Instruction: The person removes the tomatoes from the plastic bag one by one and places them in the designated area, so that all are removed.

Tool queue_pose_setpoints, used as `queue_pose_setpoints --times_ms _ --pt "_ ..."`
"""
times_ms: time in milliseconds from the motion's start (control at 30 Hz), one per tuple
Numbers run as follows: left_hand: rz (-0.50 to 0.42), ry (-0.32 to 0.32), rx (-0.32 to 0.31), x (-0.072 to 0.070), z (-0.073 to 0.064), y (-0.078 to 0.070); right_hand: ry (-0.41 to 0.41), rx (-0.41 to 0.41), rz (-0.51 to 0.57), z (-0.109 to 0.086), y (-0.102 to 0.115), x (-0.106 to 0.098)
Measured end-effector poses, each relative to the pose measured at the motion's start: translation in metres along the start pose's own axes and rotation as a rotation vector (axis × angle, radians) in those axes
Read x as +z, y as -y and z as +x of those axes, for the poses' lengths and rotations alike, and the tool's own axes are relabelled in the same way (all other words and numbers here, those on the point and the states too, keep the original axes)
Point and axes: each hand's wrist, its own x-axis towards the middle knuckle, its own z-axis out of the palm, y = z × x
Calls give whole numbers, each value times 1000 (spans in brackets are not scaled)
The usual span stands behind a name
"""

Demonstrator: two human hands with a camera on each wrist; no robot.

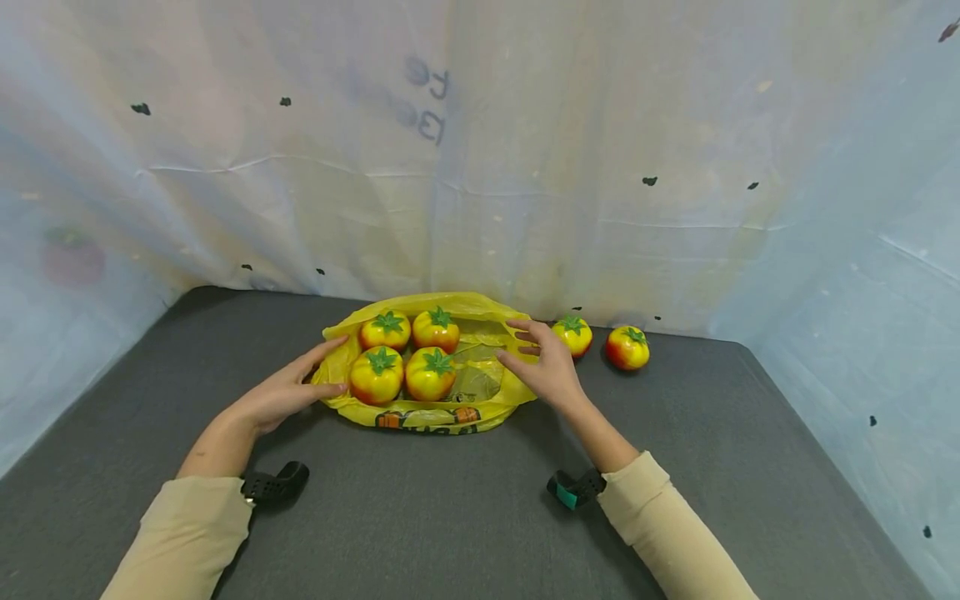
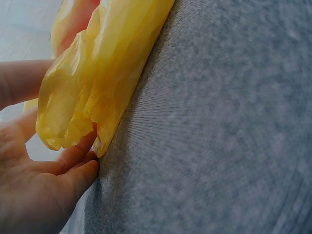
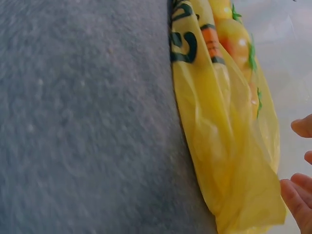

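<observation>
A yellow plastic bag lies with its mouth spread open on the dark table, dark lettering and orange marks on its near side. Several yellow-red tomatoes with green leafy tops sit in its left part. My left hand is at the bag's left end, thumb and fingers spread apart. In the left wrist view its fingers touch the bag's crumpled end. My right hand hovers at the bag's right rim with fingers spread. In the right wrist view a fingertip appears to touch the bag's edge.
Two more tomatoes, one partly behind my right hand and one farther right, stand on the table near its back edge. Pale plastic sheeting with dark spots hangs behind the table and along both sides.
</observation>
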Motion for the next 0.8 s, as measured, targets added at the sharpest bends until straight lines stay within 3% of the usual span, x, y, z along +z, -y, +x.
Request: queue_pose_setpoints --times_ms 267,800 --pt "-10 -3 -2 1 0 0 30 -13 44 1 3 14" --pt "-12 6 0 0 -1 -1 200 -102 82 2 13 47"
